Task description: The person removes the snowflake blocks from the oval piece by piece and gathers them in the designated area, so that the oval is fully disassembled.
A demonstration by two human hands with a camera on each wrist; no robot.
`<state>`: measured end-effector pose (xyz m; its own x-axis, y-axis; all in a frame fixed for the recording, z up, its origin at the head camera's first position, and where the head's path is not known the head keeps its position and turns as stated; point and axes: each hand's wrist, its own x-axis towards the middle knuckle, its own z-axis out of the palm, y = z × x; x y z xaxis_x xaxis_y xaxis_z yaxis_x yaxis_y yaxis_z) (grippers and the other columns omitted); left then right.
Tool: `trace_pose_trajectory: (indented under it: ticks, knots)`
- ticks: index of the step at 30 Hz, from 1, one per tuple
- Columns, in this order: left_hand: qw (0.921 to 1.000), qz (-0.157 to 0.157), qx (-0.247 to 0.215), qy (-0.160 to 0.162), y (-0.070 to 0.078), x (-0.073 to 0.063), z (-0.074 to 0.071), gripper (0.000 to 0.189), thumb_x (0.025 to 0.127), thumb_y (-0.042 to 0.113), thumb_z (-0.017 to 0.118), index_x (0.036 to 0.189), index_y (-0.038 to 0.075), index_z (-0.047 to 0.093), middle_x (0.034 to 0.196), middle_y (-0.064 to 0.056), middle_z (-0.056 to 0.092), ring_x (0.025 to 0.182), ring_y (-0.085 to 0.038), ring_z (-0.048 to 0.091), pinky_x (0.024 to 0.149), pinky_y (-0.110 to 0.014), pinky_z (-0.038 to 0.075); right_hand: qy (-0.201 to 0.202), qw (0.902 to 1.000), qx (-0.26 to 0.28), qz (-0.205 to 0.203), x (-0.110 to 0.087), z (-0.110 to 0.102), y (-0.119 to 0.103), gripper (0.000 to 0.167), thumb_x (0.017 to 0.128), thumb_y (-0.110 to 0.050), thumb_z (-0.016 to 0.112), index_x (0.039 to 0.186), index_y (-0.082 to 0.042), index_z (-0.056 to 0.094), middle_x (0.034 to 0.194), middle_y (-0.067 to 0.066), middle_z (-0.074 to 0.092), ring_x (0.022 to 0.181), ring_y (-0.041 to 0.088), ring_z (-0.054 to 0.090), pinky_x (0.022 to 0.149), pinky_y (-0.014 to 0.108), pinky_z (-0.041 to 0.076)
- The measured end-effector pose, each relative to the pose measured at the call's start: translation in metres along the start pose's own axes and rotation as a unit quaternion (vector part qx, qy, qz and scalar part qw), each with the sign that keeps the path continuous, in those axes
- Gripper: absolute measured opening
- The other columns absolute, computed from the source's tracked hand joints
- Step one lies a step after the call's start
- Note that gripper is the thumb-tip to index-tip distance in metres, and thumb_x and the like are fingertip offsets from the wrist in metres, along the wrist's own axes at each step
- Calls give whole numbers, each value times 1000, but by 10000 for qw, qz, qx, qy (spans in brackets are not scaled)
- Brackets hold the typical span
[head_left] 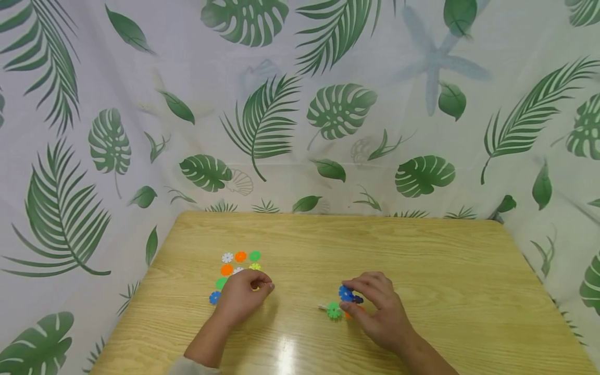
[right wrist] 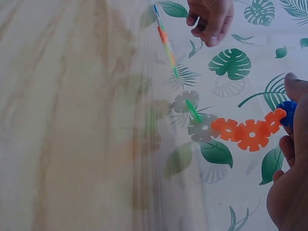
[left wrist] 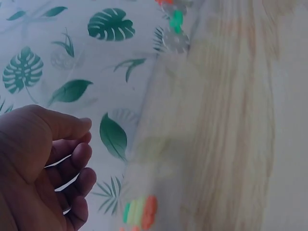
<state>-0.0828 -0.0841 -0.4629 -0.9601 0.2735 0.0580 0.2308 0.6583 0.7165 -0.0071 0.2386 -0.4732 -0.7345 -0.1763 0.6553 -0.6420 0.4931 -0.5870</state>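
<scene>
My right hand (head_left: 386,312) pinches a blue notched plastic disc (head_left: 345,292) between thumb and fingers. That disc belongs to a chain of interlocked discs; in the right wrist view its orange discs (right wrist: 252,135), white discs (right wrist: 204,128) and an edge-on green disc (right wrist: 193,110) stretch out from the hand (right wrist: 296,178). In the head view the green disc (head_left: 334,311) sits just left of the fingers, which partly cover the orange part. Over the wooden table, my left hand (head_left: 241,297) has loosely curled fingers with nothing between them, as the left wrist view of the hand (left wrist: 48,168) shows.
Loose discs lie in rows on the table (head_left: 422,260) at the left: white (head_left: 227,257), orange (head_left: 240,256), green (head_left: 255,255), yellow and blue (head_left: 214,298). My left hand hides some of them. A leaf-print cloth (head_left: 281,130) hangs behind the table's far edge.
</scene>
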Motion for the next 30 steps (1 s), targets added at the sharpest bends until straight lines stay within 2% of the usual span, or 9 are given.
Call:
trace_pose_trajectory:
  ticks: [6,16,21,30]
  knots:
    - [9949,174,-815,-575,21,-2,7,10,99,32,71,98,23,76,89,10,68,84,-17,63,66,-32,53,-39,10000,-35,-78,0,3,-1,50,77,-6,90,123,-18,74,110,-7,69,109,19,55,100,35,34]
    - [9802,527,-1523,-1150,55,1,21,21,102,37,68,103,21,81,101,10,74,90,-15,64,74,-32,53,-28,9990,-65,-440,4,11,-4,40,79,-16,91,116,-11,76,109,-6,70,107,19,55,100,36,34]
    - [9731,569,-1679,-1472,68,1,26,26,102,39,68,104,18,82,101,10,75,87,-20,64,67,-31,53,-123,9990,-29,-432,5,14,-6,40,80,-18,91,117,-13,76,110,-7,71,107,19,54,99,37,33]
    - [9684,619,-1764,-1651,78,1,32,22,101,38,69,96,21,82,96,9,75,81,-14,63,64,-30,53,-247,9990,145,-351,7,19,-8,50,73,-10,94,119,-17,76,109,-8,70,107,19,53,97,45,32]
